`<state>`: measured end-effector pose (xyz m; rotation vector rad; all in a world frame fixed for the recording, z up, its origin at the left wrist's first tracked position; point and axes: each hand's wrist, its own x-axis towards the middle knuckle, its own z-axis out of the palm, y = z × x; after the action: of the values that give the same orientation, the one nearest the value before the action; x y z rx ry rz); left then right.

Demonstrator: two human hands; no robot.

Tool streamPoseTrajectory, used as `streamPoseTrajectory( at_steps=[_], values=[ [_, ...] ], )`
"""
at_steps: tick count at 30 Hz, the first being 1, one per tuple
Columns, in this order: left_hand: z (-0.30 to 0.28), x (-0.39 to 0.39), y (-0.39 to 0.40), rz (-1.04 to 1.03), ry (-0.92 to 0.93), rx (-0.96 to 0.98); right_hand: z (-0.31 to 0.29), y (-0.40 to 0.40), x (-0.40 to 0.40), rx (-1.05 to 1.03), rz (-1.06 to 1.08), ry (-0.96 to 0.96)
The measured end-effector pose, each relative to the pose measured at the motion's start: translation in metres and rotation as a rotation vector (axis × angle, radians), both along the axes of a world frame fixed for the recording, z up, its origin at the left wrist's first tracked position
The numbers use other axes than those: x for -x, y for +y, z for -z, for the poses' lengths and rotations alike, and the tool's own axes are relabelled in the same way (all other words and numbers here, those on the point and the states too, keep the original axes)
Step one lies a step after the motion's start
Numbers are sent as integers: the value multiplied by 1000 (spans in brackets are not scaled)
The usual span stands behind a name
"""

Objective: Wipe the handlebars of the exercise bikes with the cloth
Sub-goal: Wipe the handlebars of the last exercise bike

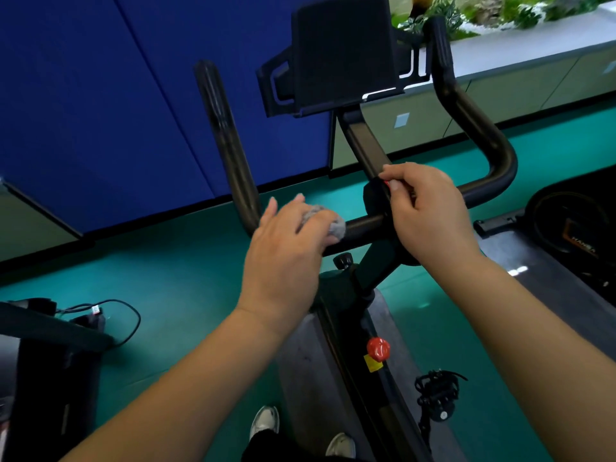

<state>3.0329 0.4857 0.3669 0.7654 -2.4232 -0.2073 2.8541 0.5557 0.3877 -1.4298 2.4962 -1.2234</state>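
Observation:
A black exercise bike stands in front of me, its handlebar running across the middle and curving up into a left horn and a right horn. My left hand presses a bunched grey cloth onto the crossbar's left half, fingers partly spread over it. My right hand rests on the bar's centre clamp, thumb and fingers pinching a small red part there.
A black console screen stands above the stem. A red knob and a pedal sit lower on the frame. Another machine with a cable stands at left, a second bike at right. Blue partition behind, green floor.

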Motion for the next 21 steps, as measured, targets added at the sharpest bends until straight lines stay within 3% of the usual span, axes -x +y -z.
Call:
streamPoseTrajectory(
  at_steps=[6,11,15,21],
  values=[
    [-4,-30,-41,92,135,-135,-6,-10,-12,-16,97,2],
    [-24,-33,-86,159,150,-365,-6,-16,-19,-53,192,75],
    [-34,-21,-131,127,315,-560,-7,-19,-22,-74,235,125],
    [-36,-9,-177,57,340,-298,-7,-23,-29,-100,274,161]
  ],
)
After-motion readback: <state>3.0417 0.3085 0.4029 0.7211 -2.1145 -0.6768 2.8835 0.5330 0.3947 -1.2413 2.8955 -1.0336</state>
